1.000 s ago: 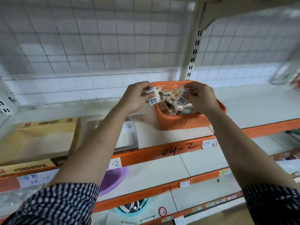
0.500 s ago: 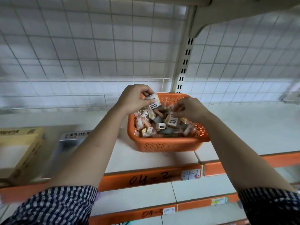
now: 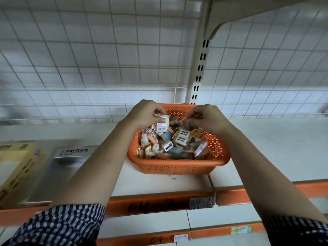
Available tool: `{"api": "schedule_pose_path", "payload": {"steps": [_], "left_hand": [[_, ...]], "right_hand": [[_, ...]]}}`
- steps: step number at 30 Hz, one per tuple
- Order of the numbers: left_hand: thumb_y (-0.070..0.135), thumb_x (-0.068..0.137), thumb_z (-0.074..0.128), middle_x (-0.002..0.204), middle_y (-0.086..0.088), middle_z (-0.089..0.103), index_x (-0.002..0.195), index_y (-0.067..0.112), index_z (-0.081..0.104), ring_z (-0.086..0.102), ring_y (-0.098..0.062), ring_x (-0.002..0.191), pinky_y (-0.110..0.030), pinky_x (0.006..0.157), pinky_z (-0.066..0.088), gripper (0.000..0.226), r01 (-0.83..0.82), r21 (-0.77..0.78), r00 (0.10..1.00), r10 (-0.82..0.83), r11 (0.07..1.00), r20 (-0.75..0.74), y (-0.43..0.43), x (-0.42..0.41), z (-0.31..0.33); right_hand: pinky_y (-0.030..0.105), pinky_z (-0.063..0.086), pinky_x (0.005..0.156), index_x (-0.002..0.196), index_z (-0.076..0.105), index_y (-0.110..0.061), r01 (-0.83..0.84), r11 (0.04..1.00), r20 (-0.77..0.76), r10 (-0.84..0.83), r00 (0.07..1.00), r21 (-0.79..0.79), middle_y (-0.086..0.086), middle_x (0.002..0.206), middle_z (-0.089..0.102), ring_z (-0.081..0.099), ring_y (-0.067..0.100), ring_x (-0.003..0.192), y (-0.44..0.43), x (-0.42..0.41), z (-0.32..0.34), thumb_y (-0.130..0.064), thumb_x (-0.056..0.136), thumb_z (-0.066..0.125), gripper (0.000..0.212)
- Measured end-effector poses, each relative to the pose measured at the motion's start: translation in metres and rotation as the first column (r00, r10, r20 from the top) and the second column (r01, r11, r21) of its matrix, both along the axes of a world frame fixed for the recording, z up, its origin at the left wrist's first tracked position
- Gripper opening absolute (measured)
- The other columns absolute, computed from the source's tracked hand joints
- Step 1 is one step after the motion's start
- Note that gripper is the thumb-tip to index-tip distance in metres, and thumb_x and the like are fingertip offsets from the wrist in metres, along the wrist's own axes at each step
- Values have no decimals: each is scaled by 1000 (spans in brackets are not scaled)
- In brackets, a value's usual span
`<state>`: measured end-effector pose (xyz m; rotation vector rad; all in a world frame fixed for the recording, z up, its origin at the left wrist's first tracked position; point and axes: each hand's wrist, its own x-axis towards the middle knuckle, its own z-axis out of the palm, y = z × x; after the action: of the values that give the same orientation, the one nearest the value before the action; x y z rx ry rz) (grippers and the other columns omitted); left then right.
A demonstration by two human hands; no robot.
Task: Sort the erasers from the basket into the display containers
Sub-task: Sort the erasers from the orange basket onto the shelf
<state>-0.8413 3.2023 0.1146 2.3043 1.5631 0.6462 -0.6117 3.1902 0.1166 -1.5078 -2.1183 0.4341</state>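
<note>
One basket (image 3: 177, 167) of erasers (image 3: 181, 139) — white shelf (image 3: 275, 148) (wire-grid back (image 3: 88, 59)).

Far rim of basket (image 3: 177, 167) partly hidden behind left hand (image 3: 143, 116) and right hand (image 3: 207, 119). Print on white packet (image 3: 162, 125) pinched by left hand too small to read. Right hand's fingers half cover brown packet (image 3: 184, 122) in its pinch. At left, yellow box (image 3: 16, 167) blurred, cut by frame edge. Both sleeves (image 3: 58, 226) cut by bottom edge. Writing on shelf tag (image 3: 200, 203) smeared.

Retail shop premises. Evidence: tiered shelves (image 3: 266, 148) with orange edge strips (image 3: 181, 199) bearing handwritten code labels (image 3: 200, 203), wire-grid back panel (image 3: 106, 59), slotted upright (image 3: 199, 68), labelled display box (image 3: 71, 153) on shelf.
</note>
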Motion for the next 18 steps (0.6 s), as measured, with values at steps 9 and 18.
{"api": "schedule_pose_path", "payload": {"steps": [9, 18], "left_hand": [[24, 86, 72, 100, 8, 60, 112, 23, 70, 58, -10, 91, -28, 77, 44, 26, 60, 87, 998, -60, 994, -5, -8, 3, 2], [20, 85, 73, 94, 16, 67, 106, 27, 72, 61, 2, 87, -18, 74, 46, 22, 181, -20, 979, -179, 983, 94, -25, 12, -1]], "right_hand": [[27, 53, 77, 84, 75, -18, -115, 987, -33, 112, 993, -108, -7, 82, 71, 65, 5, 79, -19, 17, -1, -18, 81, 76, 3], [14, 49, 78, 90, 77, -23, -308, 890, -61, 306, 950, -337, -22, 86, 71, 66, -1, 87, -48, 34, 10, -17, 71, 84, 20]]}}
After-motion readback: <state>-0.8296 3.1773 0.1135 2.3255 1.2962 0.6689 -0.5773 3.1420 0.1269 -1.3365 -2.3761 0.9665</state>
